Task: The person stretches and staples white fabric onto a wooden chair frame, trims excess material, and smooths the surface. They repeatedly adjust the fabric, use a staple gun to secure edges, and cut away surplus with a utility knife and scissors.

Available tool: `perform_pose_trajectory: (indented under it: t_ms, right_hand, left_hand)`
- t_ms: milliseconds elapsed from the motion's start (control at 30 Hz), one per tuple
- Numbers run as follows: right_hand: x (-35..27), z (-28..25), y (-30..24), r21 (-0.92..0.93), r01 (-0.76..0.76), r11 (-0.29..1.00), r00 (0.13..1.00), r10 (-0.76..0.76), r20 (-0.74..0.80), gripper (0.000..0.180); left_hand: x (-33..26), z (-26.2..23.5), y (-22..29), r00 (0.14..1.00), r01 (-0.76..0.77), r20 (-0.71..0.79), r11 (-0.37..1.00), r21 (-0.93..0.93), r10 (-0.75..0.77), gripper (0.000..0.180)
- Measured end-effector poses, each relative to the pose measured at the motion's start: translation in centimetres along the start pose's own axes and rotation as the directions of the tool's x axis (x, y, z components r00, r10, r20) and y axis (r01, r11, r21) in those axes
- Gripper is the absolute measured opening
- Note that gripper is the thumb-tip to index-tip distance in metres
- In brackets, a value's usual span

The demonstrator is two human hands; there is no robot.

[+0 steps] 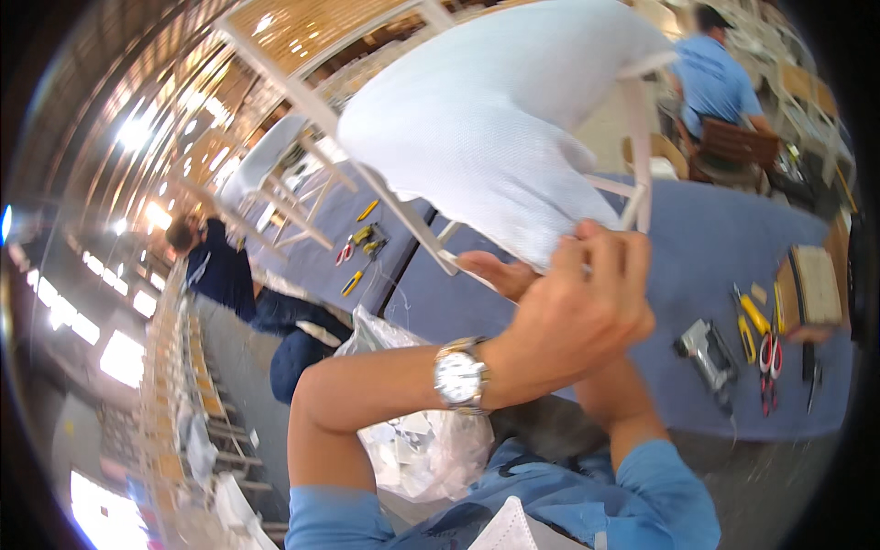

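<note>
A pale wooden chair (639,147) stands tilted on the blue-grey padded table, with light, textured fabric (477,119) draped over its padded part. My left hand (587,298), with a watch at its wrist, reaches across to the right and pinches the near lower edge of this fabric. Crossed behind that arm is my right hand (500,273). One of its digits points left at the fabric's bottom edge, while its other fingers are hidden behind the left hand and the cloth.
On the right of the table (678,247) lie a staple gun (708,359), yellow-handled tools (752,312), red-handled scissors (768,362) and a box (811,289). More tools (367,240) lie at left. A plastic bag of scraps (431,449) hangs below. Two people work nearby, around other chairs (270,165).
</note>
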State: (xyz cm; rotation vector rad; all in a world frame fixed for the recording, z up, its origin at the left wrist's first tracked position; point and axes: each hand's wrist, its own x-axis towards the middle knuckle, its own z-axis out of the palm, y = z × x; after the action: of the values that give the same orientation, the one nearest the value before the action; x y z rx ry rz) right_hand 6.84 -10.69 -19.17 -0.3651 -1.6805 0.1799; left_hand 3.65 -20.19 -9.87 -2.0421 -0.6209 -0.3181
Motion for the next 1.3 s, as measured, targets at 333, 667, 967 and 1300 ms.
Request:
perform_pose_trajectory:
  t_ms: [333, 667, 967, 1300]
  right_hand:
    - [-0.6, -1.9, -0.3, -0.001, -0.014, 1.000, 0.982, 0.014, 0.188, 0.054]
    - [-0.3, -2.4, 1.0, -0.051, -0.012, 0.999, 0.963, 0.025, 0.267, 0.053]
    - [0.3, -3.7, 1.5, -0.099, 0.038, 0.994, 0.960, -0.009, 0.280, 0.053]
    - [0.6, -4.5, 2.4, -0.104, 0.059, 0.993, 0.941, -0.020, 0.336, 0.053]
  left_hand:
    - [-4.2, -2.3, -1.3, 0.977, 0.175, -0.097, 0.974, -0.146, -0.190, 0.030]
    - [-4.4, -0.5, 1.6, 0.925, 0.293, 0.247, 0.956, 0.018, -0.288, 0.018]
    - [-2.5, -0.1, 2.6, 0.968, 0.249, 0.108, 0.915, -0.317, -0.226, 0.019]
    - [-2.0, 0.6, 2.6, 0.961, 0.275, 0.097, 0.906, -0.322, -0.257, 0.022]
